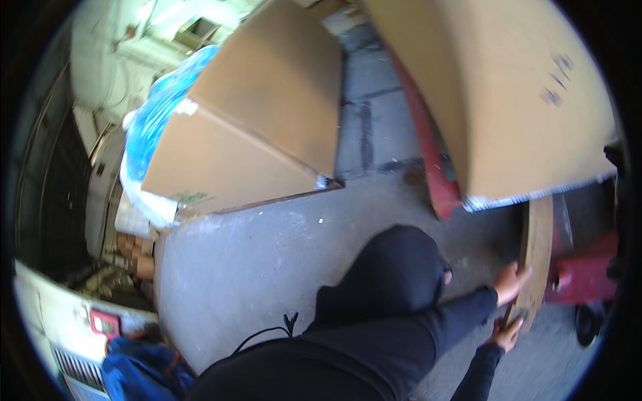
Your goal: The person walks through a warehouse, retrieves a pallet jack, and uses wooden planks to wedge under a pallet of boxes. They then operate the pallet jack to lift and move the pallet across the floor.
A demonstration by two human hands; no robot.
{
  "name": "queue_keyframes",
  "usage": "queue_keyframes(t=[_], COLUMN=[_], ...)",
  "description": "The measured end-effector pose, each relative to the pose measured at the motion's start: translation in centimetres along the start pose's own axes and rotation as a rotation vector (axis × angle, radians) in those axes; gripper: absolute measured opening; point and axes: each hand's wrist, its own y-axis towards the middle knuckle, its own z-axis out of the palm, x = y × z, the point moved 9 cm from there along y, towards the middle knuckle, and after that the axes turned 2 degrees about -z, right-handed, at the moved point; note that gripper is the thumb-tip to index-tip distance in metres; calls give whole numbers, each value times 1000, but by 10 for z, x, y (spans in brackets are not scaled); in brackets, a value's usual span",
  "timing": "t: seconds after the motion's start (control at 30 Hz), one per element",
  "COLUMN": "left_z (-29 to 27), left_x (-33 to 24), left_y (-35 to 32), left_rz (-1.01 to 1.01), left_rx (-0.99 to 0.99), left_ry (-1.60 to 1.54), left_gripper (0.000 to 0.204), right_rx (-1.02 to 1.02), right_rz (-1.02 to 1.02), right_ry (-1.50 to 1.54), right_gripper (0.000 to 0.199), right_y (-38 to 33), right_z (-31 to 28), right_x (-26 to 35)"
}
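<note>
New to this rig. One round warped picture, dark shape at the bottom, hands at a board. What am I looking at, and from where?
No machine here: a person wears a wide fisheye camera on the head, looking down, so straight edges bend near the rim. The dark shape at the bottom is the person's own body and black sleeves. Both hands are at the right, on a wooden board standing on edge: the left hand grips its edge higher up, the right hand holds it lower down. Above the board sits a large cardboard box over a red cart. Another cardboard box rests on the grey concrete floor, with blue plastic wrap behind it.
</note>
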Motion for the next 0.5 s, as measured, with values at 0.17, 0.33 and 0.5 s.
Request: queue_keyframes(t=[0.17,0.33,0.5], left_z=[-13,-22,-26], left_x=[24,26,-4], left_y=[-1,11,20], left_rz=[-75,55,149], left_rx=[-51,-88,-120], left_ry=[275,293,247], left_gripper=[63,89,82], right_rx=[215,206,370], right_rz=[-57,58,98], right_ry=[-133,49,53], right_gripper=[68,67,61], right_y=[2,27,75], right_z=[8,31,103], right_x=[-22,-34,-20])
